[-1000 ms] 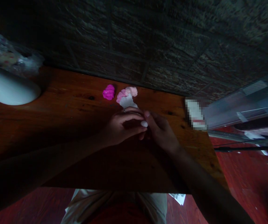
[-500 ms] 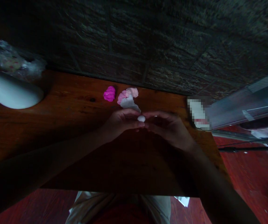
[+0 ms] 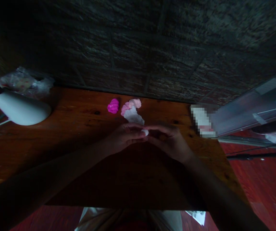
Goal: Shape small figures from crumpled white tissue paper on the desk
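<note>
Between my fingertips is a small white lump of modelling clay (image 3: 145, 132), held above the wooden table. My left hand (image 3: 125, 137) pinches it from the left, thumb and fingers closed together. From the right, my right hand (image 3: 170, 139) touches the same lump with thumb and index fingertips. Just beyond the hands lies a flattened white piece of clay (image 3: 133, 115), against a light pink clay lump (image 3: 131, 104). To its left sits a bright magenta clay lump (image 3: 113, 106). The dim light hides some finger detail.
A pale, rounded lamp-like object (image 3: 27, 109) stands at the left, with crumpled clear plastic (image 3: 29, 81) behind it. A dark brick wall (image 3: 128, 48) borders the table's (image 3: 75, 118) far edge. At the right are a blurred-out flat object (image 3: 202, 122) and a transparent panel (image 3: 246, 107).
The white lump has turned or been reshaped slightly between my fingers, and my left fingers now cover more of it. The whole view has shifted, so the table appears lower.
</note>
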Available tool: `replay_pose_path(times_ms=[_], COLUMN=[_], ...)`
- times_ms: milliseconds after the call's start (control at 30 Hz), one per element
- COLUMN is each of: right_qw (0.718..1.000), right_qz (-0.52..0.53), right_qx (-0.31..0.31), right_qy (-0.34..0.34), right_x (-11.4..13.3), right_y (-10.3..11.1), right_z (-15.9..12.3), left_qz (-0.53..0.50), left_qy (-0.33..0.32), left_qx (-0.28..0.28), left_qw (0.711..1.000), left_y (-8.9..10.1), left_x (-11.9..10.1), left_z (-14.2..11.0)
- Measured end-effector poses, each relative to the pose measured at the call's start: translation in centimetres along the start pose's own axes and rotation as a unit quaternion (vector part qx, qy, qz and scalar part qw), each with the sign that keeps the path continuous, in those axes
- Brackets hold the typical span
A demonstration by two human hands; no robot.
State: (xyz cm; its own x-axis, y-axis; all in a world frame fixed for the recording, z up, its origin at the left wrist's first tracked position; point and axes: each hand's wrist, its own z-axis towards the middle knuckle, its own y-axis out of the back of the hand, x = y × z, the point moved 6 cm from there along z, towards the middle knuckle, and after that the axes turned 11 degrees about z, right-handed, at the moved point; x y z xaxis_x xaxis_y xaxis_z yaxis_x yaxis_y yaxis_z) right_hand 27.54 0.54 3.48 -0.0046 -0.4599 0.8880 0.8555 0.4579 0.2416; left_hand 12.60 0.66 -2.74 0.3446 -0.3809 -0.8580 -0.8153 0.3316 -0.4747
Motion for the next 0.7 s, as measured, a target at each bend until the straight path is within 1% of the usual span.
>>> replay_pose_path(times_ms=[100,300,400,533,700], right_qw=[0.998,0.992,0.992,0.991,0.992], right_qz=[-0.049,-0.081,-0.084,-0.095,-0.081], right_qx=[0.003,0.011,0.007,-0.006,0.009], right_qy=[0.025,0.097,0.097,0.093,0.095], right_x=[0.5,1.3,1.3,1.3,1.4], right_y=[0.1,-0.4,-0.6,-0.5,-0.7], right_z=[0.0,0.1,0.1,0.1,0.0], left_qz=[-0.005,0.010,0.019,0.022,0.039], left_qy=[0.011,-0.003,-0.016,-0.008,-0.021], left_qx=[0.008,0.013,0.009,0.010,0.026], left_qw=[1.000,1.000,1.000,1.000,0.999], left_y=[-0.1,-0.2,-0.3,-0.4,-0.4], left_x=[0.3,-0.1,-0.2,0.1,-0.1], left_z=[0.1,0.0,-0.1,-0.1,-0.2])
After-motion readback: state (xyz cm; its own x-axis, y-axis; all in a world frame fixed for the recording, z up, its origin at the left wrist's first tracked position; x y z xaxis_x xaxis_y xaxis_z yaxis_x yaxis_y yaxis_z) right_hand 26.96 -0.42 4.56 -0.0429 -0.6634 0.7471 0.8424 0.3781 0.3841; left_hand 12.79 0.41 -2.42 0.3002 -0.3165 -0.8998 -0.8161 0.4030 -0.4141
